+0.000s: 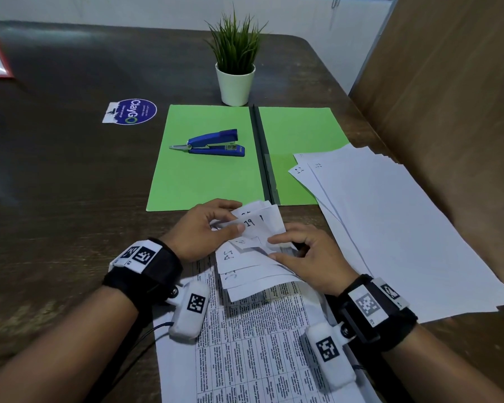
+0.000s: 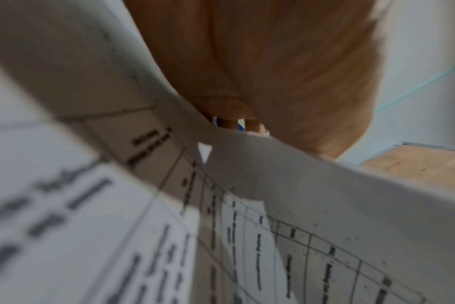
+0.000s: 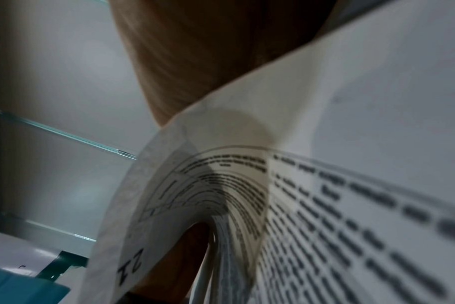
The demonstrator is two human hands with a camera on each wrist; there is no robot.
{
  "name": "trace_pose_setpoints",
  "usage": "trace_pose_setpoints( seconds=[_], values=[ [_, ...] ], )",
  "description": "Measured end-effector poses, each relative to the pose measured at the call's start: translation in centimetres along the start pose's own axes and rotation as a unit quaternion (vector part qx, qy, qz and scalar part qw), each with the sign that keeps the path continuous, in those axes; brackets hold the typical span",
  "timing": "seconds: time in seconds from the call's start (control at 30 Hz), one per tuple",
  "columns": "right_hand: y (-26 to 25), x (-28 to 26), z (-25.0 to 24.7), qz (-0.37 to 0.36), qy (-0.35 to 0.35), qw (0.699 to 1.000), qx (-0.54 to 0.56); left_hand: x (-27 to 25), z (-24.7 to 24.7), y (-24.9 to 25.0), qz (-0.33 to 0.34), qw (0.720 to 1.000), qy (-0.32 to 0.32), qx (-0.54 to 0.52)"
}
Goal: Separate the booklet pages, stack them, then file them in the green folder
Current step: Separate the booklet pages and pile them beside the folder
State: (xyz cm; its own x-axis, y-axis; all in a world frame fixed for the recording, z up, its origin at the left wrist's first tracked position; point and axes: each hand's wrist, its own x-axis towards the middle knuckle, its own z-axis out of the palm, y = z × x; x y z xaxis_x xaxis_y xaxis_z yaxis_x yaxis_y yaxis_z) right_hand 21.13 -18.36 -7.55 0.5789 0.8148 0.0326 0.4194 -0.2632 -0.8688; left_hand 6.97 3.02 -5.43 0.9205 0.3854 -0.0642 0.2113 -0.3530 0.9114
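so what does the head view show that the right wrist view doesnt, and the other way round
Only the head view shows the open green folder with the blue stapler on its left half, the potted plant, the loose stack of separated pages at the right, and both hands, the left hand and the right hand, pinching page corners. Only the right wrist view shows the pages' curled undersides fanned out from below and a handwritten number, upside down. Both show the booklet with its printed text.
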Motion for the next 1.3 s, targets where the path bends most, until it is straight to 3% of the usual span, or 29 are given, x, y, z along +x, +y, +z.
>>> trace_pose_setpoints(
  seconds=[0.27, 0.53, 0.67, 1.3],
  values=[
    [-0.2, 0.1, 0.2, -0.007, 0.021, 0.999, 0.023, 0.2, -0.1, -0.3, 0.038, 0.998, 0.031, 0.035],
    [-0.8, -0.1, 0.2, 0.007, 0.041, 0.998, 0.046, -0.4, -0.3, 0.6, -0.002, 0.999, -0.039, -0.035],
    [-1.0, -0.3, -0.1, 0.023, 0.025, 0.998, 0.061, -0.2, -0.2, 0.2, 0.000, 1.000, -0.024, 0.005],
    [-0.2, -0.1, 0.2, 0.011, 0.024, 0.998, 0.060, 0.0, -0.1, 0.0, 0.003, 1.000, -0.004, -0.009]
  ],
)
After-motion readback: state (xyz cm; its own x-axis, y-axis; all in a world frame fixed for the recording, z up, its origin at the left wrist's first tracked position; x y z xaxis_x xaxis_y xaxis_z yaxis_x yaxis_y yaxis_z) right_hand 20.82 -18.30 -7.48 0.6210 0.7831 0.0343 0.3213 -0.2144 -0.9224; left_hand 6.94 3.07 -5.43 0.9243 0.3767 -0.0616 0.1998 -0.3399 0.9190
